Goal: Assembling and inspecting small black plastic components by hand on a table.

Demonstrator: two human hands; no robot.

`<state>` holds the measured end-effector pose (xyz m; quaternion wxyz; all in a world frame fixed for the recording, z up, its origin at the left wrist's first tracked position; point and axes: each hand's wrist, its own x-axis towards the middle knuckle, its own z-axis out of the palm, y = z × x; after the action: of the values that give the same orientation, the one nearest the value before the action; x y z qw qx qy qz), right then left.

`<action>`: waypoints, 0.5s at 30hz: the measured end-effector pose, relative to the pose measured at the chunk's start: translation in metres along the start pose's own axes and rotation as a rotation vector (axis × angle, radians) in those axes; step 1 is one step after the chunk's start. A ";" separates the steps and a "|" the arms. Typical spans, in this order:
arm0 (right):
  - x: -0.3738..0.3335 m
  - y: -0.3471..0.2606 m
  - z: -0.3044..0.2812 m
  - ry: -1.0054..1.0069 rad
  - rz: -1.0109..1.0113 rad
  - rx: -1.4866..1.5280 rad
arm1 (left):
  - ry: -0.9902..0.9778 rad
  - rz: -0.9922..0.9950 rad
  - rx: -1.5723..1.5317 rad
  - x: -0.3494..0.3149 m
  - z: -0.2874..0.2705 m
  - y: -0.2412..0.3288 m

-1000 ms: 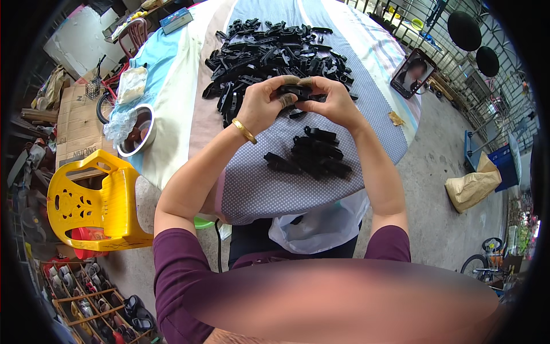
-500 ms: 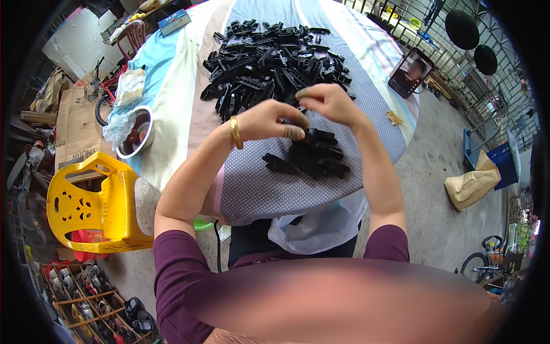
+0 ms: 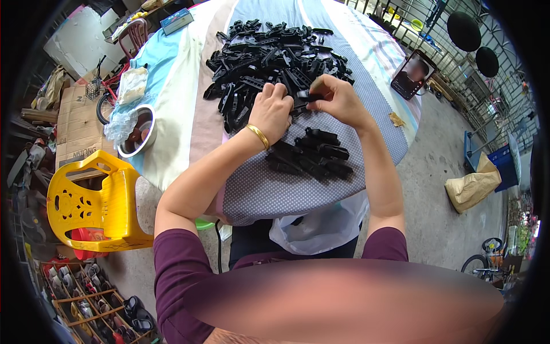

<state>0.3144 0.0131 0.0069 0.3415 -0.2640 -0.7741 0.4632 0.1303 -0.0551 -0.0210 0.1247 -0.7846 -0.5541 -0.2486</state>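
- Head view: from where I stand, a person in a purple short-sleeved top has both hands over a rounded worktop point(image 3: 252, 198) spread with striped and dotted cloth.
- The right hand point(image 3: 342, 101) is nearly closed, thumb and forefinger pinching a small black plastic piece point(image 3: 313, 97) at the near right edge of the pile.
- The left hand point(image 3: 271, 113), just to its left, has its fingers curled down by the near edge of the pile; I cannot tell whether it grips anything. A gold-coloured bangle point(image 3: 258, 136) circles that wrist.
- The large heap of slim black plastic pieces point(image 3: 275, 51) covers the far middle of the worktop, beyond the hands.
- A smaller cluster of black plastic pieces point(image 3: 315, 156) lies nearer the person, between the forearms.
- Over at the far right of the worktop I see a dark phone point(image 3: 412, 74) standing tilted, its screen lit.
- On the left edge sits a round white-rimmed bowl point(image 3: 152, 133) with dark reddish round things inside, a crumpled clear plastic bag point(image 3: 119, 127) against it.
- A yellow plastic armchair point(image 3: 117, 200) stands near left; a white plastic bag point(image 3: 315, 232) hangs open at the person's lap.
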 end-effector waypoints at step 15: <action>-0.001 -0.002 0.016 0.109 -0.425 -0.384 | -0.274 -0.505 -1.092 0.020 -0.023 -0.017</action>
<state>0.3030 0.0027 0.0034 0.4158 -0.1804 -0.8659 0.2114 0.1140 -0.0439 0.0072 -0.4300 -0.6045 -0.5267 -0.4150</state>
